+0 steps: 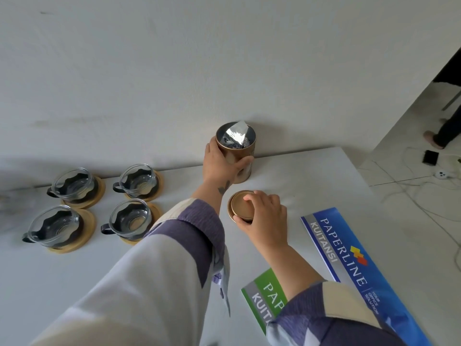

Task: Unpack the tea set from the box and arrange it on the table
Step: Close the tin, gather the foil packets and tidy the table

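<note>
L hand [222,163] grips open copper-coloured round tin [239,156] w/ foil bag inside, at back of white desk [311,176]; R hand [264,218] pinches its round copper lid [240,206] just in front.

On your worktop [311,176], a blue receipt book [354,268] lies near right, a green receipt book [268,293] just left of it. Far right, on the floor [409,146], you have white cables [414,193] and a black device [430,157].
</note>
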`<state>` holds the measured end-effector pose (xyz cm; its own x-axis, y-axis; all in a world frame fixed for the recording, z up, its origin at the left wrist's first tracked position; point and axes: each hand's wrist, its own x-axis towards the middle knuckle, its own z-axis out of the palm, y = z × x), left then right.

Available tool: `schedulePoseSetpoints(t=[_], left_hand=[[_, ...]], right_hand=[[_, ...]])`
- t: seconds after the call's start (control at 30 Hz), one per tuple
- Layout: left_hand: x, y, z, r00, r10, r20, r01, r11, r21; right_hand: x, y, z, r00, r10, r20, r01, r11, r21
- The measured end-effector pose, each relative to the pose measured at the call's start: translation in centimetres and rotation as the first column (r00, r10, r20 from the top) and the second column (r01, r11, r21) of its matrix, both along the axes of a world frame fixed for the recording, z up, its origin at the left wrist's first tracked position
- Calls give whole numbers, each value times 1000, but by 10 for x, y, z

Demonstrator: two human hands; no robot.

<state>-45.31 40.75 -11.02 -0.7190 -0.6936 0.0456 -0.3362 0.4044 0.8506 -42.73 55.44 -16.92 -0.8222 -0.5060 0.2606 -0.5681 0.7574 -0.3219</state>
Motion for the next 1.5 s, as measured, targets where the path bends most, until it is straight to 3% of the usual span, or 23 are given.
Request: schedulePoseSetpoints(t=[0.2, 0.5, 0.7, 0.9, 1.1, 1.3, 1.5], left_hand=[[18, 6, 10, 992, -83, 91, 72, 990, 118], [122, 13, 36, 946, -184, 268, 229, 962, -148], [248, 17, 37, 914, -212, 345, 292, 935, -200], [386, 15, 19, 897, -115, 427, 211, 960, -183], [492, 8, 0, 866, -9, 500, 123, 973, -195], [551, 8, -21, 784, 127, 607, 93, 944, -318], [575, 17, -45, 717, 174, 675, 6, 967, -256]], right_hand=[[-4, 4, 17, 987, 30, 158, -52, 989, 136], [54, 16, 66, 962, -12, 274, -39, 983, 179], [144, 25, 85, 933, -42, 357, -58, 962, 265], [250, 32, 80, 879, -62, 473, -100, 946, 310], [321, 52, 62, 828, -205, 521, -9, 926, 377], [349, 63, 50, 826, -301, 477, 92, 906, 412], [350, 59, 43, 790, -362, 495, 165, 903, 397]])
